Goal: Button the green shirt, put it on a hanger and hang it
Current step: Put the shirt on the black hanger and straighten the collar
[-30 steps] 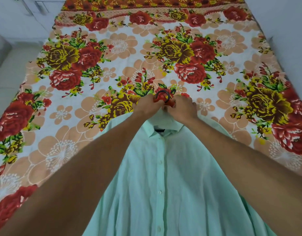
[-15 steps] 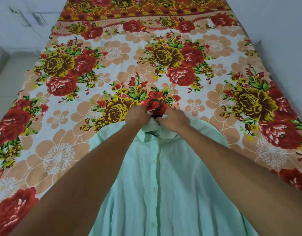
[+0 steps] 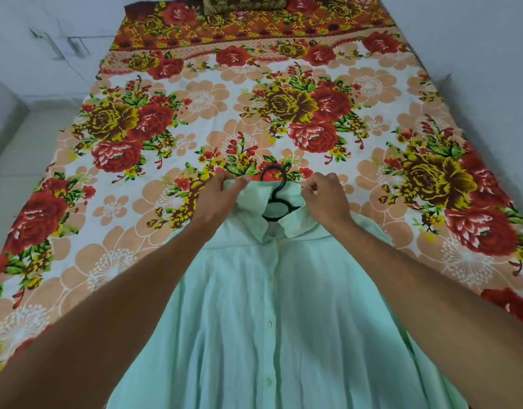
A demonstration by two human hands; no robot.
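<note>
- The green shirt (image 3: 272,314) lies face up on the bed (image 3: 372,84), placket buttoned, with the black hanger (image 3: 274,192) showing at the open neck
- Left hand (image 3: 217,199) has its fingers (image 3: 239,181) pinching the left collar; right hand (image 3: 328,199) is closed on the right collar
- Risk: pulling the collar apart unevenly could slide a shoulder off the hanger
- Lifting by fabric alone, not by the hook, may let the hanger twist inside

Home bedroom — bed (image 3: 372,93) under floral bedsheet (image 3: 195,93), white cupboard doors (image 3: 62,45) at left wall.
</note>
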